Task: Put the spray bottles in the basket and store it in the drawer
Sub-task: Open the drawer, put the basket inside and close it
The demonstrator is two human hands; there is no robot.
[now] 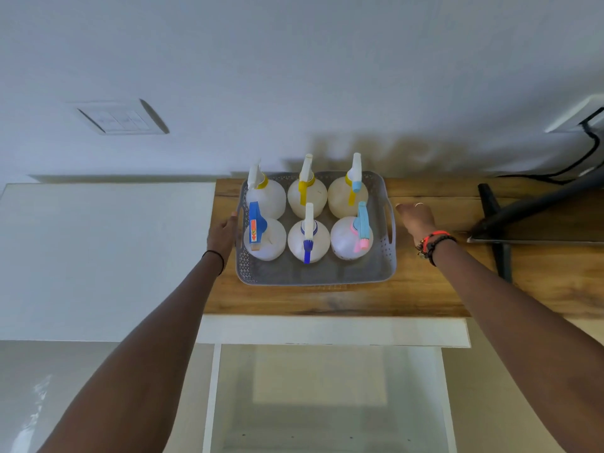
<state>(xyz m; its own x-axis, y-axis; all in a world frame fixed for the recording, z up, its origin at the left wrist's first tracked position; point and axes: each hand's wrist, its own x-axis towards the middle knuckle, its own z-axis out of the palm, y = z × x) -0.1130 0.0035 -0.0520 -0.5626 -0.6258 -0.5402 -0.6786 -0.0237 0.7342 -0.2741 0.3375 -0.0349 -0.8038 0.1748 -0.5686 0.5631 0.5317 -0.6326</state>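
Observation:
A grey perforated basket (313, 274) sits on the wooden top (425, 289) and holds several white spray bottles in two rows, among them a blue-headed one (261, 240) front left and a pink and light-blue one (351, 237) front right. My left hand (224, 237) is at the basket's left side, its fingertips by the left handle. My right hand (416, 219) hovers just right of the right handle, fingers straight, apart from the basket. Below the wooden top an open white drawer (327, 403) is pulled out toward me.
A dark monitor stand (496, 223) and screen edge (539, 204) stand on the wooden top to the right, with black cables (588, 148) running up the wall. A white cabinet top (108, 256) lies to the left. A wall switch plate (121, 119) is above it.

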